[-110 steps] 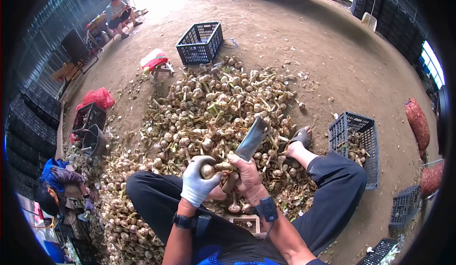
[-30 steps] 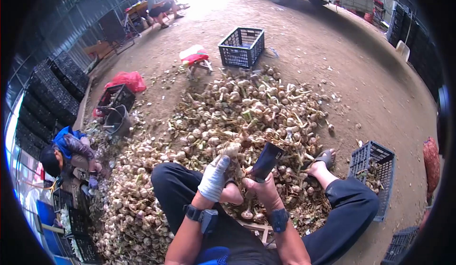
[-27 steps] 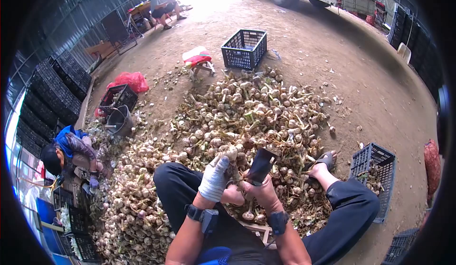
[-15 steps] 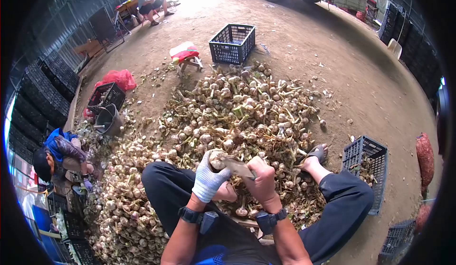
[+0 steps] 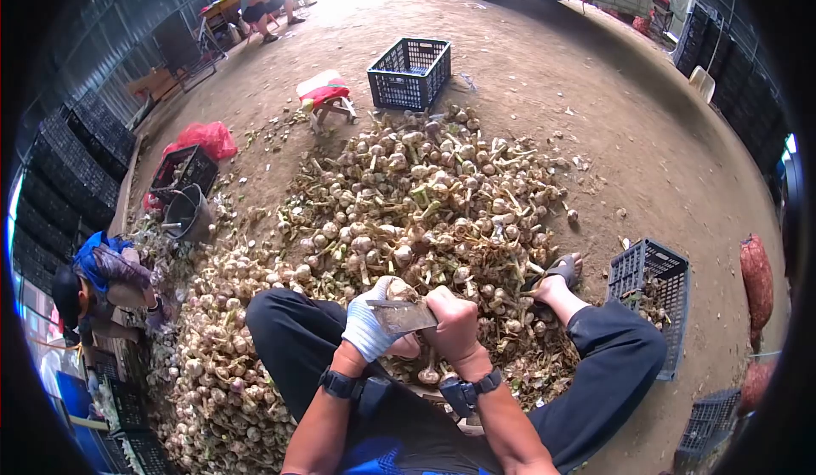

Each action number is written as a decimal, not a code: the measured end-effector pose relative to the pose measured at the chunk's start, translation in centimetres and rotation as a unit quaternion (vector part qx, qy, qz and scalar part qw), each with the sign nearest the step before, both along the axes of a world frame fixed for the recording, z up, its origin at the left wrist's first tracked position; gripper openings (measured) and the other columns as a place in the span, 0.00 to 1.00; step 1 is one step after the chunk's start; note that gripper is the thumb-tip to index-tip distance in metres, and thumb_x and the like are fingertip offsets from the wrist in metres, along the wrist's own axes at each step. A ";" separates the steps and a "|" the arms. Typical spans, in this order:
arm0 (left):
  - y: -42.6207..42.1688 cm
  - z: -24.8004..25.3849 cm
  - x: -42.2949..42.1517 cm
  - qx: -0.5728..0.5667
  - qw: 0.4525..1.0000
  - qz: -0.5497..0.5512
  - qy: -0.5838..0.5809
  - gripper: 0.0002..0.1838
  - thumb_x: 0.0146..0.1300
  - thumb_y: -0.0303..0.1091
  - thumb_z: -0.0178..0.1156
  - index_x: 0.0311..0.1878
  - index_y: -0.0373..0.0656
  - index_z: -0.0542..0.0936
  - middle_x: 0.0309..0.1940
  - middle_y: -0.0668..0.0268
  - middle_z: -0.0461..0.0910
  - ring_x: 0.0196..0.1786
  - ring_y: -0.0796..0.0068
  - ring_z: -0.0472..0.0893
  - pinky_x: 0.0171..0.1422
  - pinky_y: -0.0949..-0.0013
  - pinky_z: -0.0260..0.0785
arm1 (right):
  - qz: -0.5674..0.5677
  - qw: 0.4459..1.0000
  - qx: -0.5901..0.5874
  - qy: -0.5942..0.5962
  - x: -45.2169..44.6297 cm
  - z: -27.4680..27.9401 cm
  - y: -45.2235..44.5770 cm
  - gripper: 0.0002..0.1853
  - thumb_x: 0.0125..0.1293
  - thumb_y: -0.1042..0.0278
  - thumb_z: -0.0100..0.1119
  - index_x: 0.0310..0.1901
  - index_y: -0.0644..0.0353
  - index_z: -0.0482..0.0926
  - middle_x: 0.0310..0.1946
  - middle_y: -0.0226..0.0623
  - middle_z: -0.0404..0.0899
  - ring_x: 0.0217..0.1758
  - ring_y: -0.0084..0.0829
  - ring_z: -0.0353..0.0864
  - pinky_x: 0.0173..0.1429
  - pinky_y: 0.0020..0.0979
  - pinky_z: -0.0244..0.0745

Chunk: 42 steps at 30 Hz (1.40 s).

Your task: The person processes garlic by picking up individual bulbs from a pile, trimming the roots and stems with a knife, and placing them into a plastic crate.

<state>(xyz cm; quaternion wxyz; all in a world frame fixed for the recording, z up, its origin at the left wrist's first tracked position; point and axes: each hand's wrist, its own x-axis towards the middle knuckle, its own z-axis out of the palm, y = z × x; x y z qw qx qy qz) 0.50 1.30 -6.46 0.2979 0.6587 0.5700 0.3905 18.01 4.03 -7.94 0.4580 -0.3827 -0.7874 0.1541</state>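
White-gloved left hand [image 5: 364, 324] is curled round a garlic bulb [image 5: 400, 290], which sits up at its fingertips, above the lap. Bare right hand [image 5: 453, 322] is clenched on a broad knife [image 5: 405, 317]; handle hidden inside the fist. Blade lies across from the right hand to the glove, just below the bulb, overlapping the glove in view. Can't tell if metal touches cloth, or which edge is sharp.

Main risk: a slip into the gloved thumb or palm. Likely causes: dry skin turning in the grip, blade glancing off a tough stem, too much push from the right hand. Knit fabric probably gives little protection against a cut. Right hand has no glove, so it looks exposed if the grip slides forward.

Second risk: bare skin low down. A patch that looks like the other foot [image 5: 403, 347] shows just below the blade; the sandalled foot [image 5: 557, 276] rests beside the garlic pile [image 5: 425, 207], farther off. A dropped knife could land on the nearer one.

Minor: bulb could pop loose and get lost in the pile, or be nicked if the blade bites too high. Right-side crate [image 5: 650, 292] stands well apart from the hands.
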 end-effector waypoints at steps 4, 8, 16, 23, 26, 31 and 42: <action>-0.3 0.4 0.0 -0.006 0.998 0.003 0.064 0.43 0.35 0.46 0.81 0.55 0.42 0.72 0.36 0.62 0.85 0.37 0.58 0.86 0.44 0.64 0.79 | -0.002 0.999 -0.015 0.029 -0.2 -0.3 -0.4 0.13 0.51 0.59 0.65 0.28 0.57 0.73 0.25 0.42 0.72 0.24 0.46 0.78 0.27 0.40 0.71; -0.6 1.0 1.3 -0.031 0.998 0.035 0.036 0.21 0.52 0.38 0.75 0.45 0.43 0.77 0.33 0.63 0.85 0.36 0.70 0.85 0.43 0.67 0.78 | -0.016 0.999 -0.019 0.039 0.1 -2.6 0.1 0.14 0.51 0.59 0.66 0.29 0.58 0.73 0.25 0.43 0.72 0.25 0.47 0.78 0.27 0.40 0.71; -1.8 4.1 4.2 -0.022 0.999 0.044 -0.008 0.23 0.48 0.38 0.78 0.45 0.42 0.79 0.31 0.65 0.84 0.35 0.77 0.84 0.44 0.70 0.78 | -0.311 0.922 -0.210 0.100 4.9 -11.1 1.4 0.10 0.60 0.70 0.62 0.24 0.61 0.74 0.20 0.49 0.75 0.24 0.52 0.77 0.28 0.43 0.70; -0.3 4.3 5.9 -0.039 0.972 0.039 -0.228 0.27 0.53 0.35 0.75 0.54 0.41 0.75 0.38 0.69 0.81 0.41 0.81 0.79 0.48 0.73 0.75 | -0.077 0.776 -0.433 0.451 1.0 -8.9 -0.1 0.10 0.69 0.65 0.64 0.31 0.58 0.81 0.23 0.23 0.79 0.23 0.15 0.75 0.25 0.23 0.68; -0.3 4.4 5.7 -0.033 0.932 0.046 -0.357 0.28 0.58 0.44 0.72 0.57 0.40 0.74 0.39 0.68 0.81 0.42 0.80 0.79 0.47 0.75 0.74 | 0.123 0.612 -0.580 0.523 0.0 -3.4 -1.7 0.11 0.69 0.59 0.65 0.40 0.60 0.82 0.29 0.28 0.81 0.26 0.19 0.79 0.26 0.22 0.72; -0.6 5.5 4.6 -0.007 0.924 0.062 -0.376 0.20 0.61 0.32 0.65 0.56 0.40 0.74 0.44 0.65 0.80 0.45 0.77 0.80 0.53 0.72 0.75 | 0.163 0.546 -0.596 0.566 -0.5 -1.7 -1.5 0.08 0.69 0.66 0.65 0.42 0.62 0.83 0.32 0.29 0.82 0.29 0.21 0.80 0.31 0.26 0.80; -0.3 2.8 1.4 -0.095 0.976 0.106 -0.164 0.12 0.58 0.27 0.69 0.45 0.39 0.83 0.33 0.65 0.84 0.36 0.78 0.81 0.44 0.73 0.75 | 0.046 0.812 -0.446 0.374 2.5 1.3 0.1 0.04 0.67 0.73 0.64 0.36 0.64 0.81 0.30 0.28 0.81 0.34 0.16 0.80 0.33 0.25 0.77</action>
